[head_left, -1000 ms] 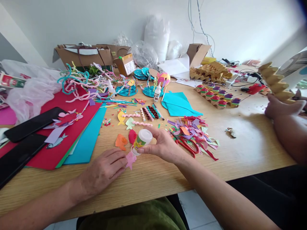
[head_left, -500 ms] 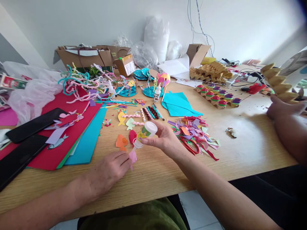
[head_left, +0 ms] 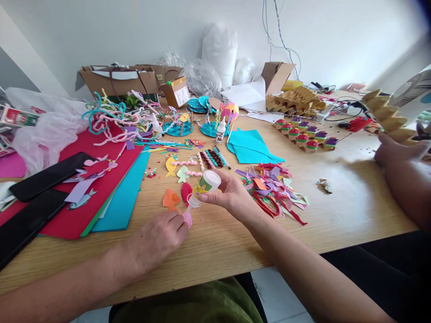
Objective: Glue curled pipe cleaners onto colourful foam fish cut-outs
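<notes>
My right hand [head_left: 230,194] is closed around a glue bottle [head_left: 208,183], tipped so its nozzle points down and left. Under the nozzle is a small pink paper cutout [head_left: 187,219], pinched in the fingers of my left hand [head_left: 164,233], which cover part of it. An orange paper fish [head_left: 170,198] and a red paper cutout [head_left: 186,193] lie just beyond. Farther off, a yellow paper fish [head_left: 170,166] and a pale green one [head_left: 182,174] each touch a pink twisted strip.
Paper scraps [head_left: 272,184] and red-handled scissors [head_left: 266,205] lie right of my hands. Coloured sheets [head_left: 131,193] and black phones [head_left: 54,176] are at left. Another glue bottle [head_left: 220,131] stands behind. At right, a co-worker's hand [head_left: 397,154] is near egg-carton pieces [head_left: 387,114].
My left hand has shifted slightly right and up, covering more of the pink cutout under the nozzle. The glue bottle stays almost where it was.
</notes>
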Available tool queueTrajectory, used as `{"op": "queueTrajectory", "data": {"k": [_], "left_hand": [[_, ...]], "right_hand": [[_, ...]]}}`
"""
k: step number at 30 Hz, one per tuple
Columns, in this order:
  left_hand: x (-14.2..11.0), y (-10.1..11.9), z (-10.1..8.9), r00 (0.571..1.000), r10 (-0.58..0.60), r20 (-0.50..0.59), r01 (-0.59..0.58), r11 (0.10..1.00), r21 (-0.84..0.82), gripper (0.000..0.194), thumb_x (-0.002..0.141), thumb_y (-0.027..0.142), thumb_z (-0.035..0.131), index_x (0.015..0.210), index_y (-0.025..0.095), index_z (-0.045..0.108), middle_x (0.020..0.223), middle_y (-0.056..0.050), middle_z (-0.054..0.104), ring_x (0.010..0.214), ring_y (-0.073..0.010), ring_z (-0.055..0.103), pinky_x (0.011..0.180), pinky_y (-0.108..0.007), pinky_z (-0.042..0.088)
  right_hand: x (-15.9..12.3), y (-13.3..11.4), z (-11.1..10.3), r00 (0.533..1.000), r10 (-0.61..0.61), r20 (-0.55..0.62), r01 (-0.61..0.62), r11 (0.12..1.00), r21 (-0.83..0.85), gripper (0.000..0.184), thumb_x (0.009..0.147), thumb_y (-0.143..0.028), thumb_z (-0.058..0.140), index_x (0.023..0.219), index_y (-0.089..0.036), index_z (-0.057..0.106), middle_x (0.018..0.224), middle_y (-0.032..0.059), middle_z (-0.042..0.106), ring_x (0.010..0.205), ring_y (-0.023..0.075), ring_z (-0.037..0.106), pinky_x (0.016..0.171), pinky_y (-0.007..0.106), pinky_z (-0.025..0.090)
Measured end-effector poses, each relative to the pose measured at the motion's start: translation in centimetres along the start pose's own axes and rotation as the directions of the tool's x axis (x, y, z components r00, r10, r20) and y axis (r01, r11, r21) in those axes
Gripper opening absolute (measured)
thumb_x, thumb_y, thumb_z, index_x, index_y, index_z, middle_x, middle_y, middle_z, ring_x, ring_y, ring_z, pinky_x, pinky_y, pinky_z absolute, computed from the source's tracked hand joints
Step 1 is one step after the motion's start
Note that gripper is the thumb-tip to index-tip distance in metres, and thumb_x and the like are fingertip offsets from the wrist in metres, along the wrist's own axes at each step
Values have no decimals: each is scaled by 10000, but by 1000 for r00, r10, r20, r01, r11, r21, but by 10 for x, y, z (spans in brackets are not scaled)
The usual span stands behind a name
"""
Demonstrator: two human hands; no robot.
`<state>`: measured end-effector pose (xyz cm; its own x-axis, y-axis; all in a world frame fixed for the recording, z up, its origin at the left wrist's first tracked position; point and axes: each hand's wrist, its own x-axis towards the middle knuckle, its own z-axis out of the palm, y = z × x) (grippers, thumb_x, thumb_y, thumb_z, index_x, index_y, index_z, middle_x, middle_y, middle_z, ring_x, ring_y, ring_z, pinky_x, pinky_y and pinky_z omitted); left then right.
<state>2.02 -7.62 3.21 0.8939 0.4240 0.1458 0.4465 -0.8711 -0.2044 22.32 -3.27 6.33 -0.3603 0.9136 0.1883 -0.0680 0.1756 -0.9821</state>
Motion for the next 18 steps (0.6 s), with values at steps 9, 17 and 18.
{"op": "queueTrajectory", "data": {"k": [9, 17, 18], "left_hand": [[3, 3, -2, 994, 12, -106, -4, 998, 70, 262, 891, 10, 335, 916, 82, 586, 704, -63, 592, 639, -208, 579, 553, -336, 510], [-8, 8, -6, 997, -37, -68, 28, 991, -132, 304, 907, 26, 296, 917, 129, 582, 873, -74, 613, 793, -202, 592, 699, -336, 538], [-9, 9, -6, 998, -42, -56, 33, 988, -149, 297, 907, 30, 303, 898, 131, 583, 866, -72, 609, 782, -198, 588, 698, -336, 538]], "right_hand": [[0, 2, -1, 1000, -2, 5, 2, 1000, 24, 219, 618, -241, 771, 752, -188, 607, 701, -53, 596, 696, 116, 540, 672, 233, 399], [-1, 0, -1, 1000, 27, 2, -27, 1000, 12, 217, 617, -256, 771, 744, -190, 608, 718, -46, 612, 707, 121, 548, 687, 238, 414], [-1, 0, -1, 999, 35, 9, -36, 999, 13, 223, 620, -264, 770, 754, -189, 608, 730, -42, 618, 714, 124, 553, 689, 241, 417]]}}
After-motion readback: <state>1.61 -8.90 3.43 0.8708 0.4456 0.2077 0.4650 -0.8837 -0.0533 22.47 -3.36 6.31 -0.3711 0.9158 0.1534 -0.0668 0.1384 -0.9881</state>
